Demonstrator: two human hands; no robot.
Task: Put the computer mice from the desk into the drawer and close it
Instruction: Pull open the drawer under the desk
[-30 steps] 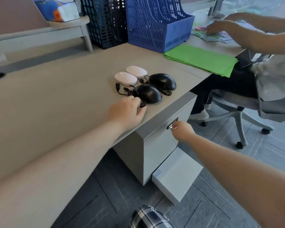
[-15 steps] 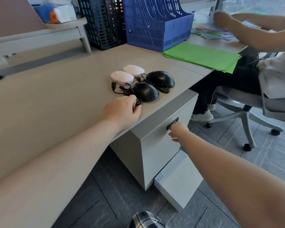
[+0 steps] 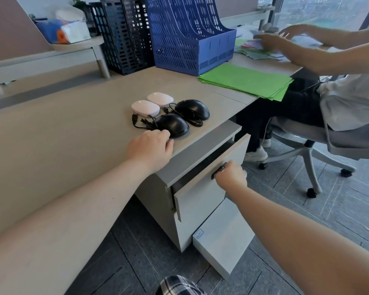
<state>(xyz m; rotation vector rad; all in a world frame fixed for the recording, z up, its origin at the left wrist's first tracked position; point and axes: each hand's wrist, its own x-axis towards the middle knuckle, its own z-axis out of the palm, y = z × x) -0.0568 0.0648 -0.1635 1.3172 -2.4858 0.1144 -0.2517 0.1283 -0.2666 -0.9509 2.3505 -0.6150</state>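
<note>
Left hand [image 3: 150, 149] rests just beside nearest black mouse [image 3: 171, 125].

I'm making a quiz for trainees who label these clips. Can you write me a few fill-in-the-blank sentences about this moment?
1. The right hand grips the handle of the ____, which is partly open.
2. ____ mice lie on the desk: two white, two black.
3. The left hand rests beside a ____ mouse.
4. The paper stack by the blue file rack is ____.

Missing words: drawer; four; black; green
</note>
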